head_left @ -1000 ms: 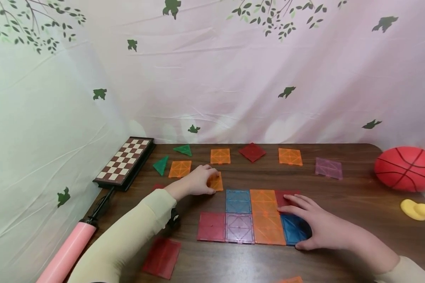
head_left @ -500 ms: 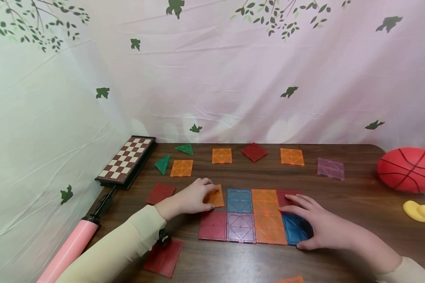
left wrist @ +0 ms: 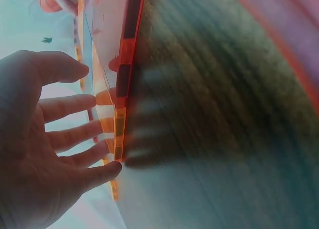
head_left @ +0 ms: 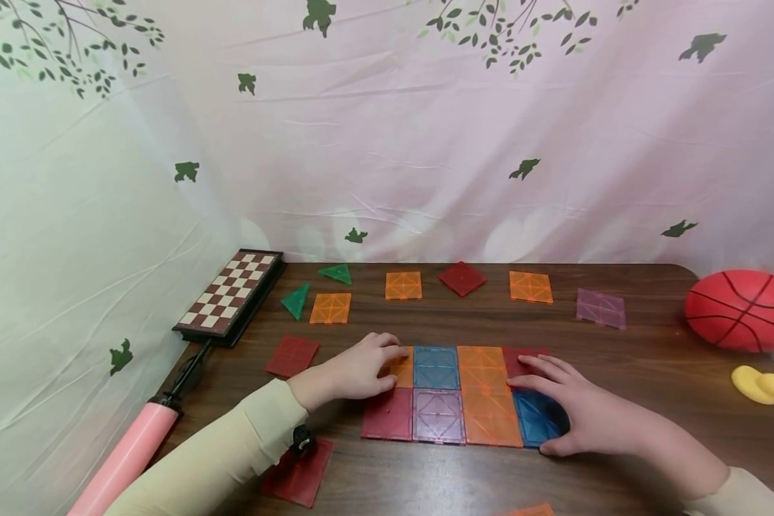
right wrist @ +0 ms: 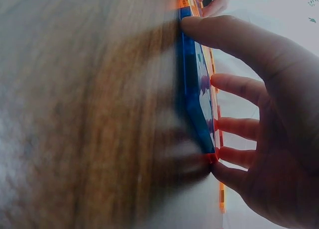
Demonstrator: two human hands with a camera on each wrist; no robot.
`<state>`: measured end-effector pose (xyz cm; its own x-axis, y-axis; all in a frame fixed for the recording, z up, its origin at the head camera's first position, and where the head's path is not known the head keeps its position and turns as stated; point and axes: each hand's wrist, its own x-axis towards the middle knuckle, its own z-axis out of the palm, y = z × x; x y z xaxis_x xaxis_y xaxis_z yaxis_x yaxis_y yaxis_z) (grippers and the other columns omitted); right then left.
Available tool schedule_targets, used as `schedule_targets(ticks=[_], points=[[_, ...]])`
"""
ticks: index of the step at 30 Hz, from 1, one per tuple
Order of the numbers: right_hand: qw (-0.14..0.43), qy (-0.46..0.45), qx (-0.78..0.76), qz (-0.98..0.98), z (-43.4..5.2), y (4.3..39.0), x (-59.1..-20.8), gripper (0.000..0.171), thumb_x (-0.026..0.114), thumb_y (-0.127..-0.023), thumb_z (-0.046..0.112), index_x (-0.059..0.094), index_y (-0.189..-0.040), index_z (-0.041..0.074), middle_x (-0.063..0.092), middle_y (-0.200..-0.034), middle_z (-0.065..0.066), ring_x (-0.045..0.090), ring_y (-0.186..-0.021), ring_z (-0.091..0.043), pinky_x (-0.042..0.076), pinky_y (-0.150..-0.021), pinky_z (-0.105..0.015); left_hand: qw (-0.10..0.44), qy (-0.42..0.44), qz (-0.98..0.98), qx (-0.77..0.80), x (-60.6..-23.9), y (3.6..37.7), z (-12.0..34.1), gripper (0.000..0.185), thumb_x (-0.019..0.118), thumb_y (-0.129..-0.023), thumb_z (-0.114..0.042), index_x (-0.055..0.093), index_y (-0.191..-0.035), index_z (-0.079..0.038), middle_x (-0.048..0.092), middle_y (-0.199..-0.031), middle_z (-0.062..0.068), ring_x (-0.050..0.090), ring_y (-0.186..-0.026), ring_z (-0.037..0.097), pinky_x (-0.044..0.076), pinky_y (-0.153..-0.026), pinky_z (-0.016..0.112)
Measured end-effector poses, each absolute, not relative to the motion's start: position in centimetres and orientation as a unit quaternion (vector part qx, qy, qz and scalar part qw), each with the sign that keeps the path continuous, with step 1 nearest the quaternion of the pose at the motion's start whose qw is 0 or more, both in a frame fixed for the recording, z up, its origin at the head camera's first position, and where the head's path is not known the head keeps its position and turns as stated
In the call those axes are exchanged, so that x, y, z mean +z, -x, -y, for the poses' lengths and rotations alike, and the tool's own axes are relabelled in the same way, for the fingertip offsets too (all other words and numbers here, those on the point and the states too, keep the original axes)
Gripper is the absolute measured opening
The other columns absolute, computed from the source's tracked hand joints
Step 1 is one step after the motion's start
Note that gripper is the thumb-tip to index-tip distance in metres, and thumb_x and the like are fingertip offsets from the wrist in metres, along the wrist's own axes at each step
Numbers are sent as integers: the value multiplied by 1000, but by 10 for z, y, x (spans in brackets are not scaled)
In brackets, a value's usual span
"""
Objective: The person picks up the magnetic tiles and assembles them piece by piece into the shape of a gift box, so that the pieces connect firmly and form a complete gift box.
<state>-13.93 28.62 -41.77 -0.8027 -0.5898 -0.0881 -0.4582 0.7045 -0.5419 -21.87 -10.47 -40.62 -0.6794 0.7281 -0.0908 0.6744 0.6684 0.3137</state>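
Dark wood tabletop [head_left: 645, 373] in front of a leaf-printed curtain carries a flat patch of square tiles, and the orange tile [head_left: 403, 367] is at that patch's upper left corner, lying flat with its edge against the blue tile [head_left: 435, 368] and above the red tile [head_left: 387, 413]. It is square, so no side is longer; its edges run in line with the grid. The left hand [head_left: 355, 369] rests on it with fingers spread and fairly straight, pressing rather than pinching. The right hand [head_left: 577, 408] lies flat and spread on the dark blue tile [head_left: 537, 418] at the patch's right end, steadying it. By my reading, the grid is well along: two rows are joined, and this tile looks seated or very nearly so. Loose tiles lie farther back, among them another orange square [head_left: 403, 285] and green triangles [head_left: 294, 300]. A chessboard [head_left: 228, 292], a pink pump [head_left: 129, 451], a ball [head_left: 742, 308] and a yellow duck [head_left: 760, 383] sit at the edges.
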Motion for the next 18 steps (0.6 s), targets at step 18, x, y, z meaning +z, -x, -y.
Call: schedule_targets(ticks=[18], points=[[93, 285, -205, -932, -281, 178, -399, 55, 75, -88, 54, 64, -134, 25, 56, -136, -8, 50, -120, -33, 53, -90, -58, 92, -449, -888, 45, -409, 176, 103, 77, 73, -88, -58, 51, -151, -19, 40, -157, 18, 35, -144, 40, 32, -116, 44]])
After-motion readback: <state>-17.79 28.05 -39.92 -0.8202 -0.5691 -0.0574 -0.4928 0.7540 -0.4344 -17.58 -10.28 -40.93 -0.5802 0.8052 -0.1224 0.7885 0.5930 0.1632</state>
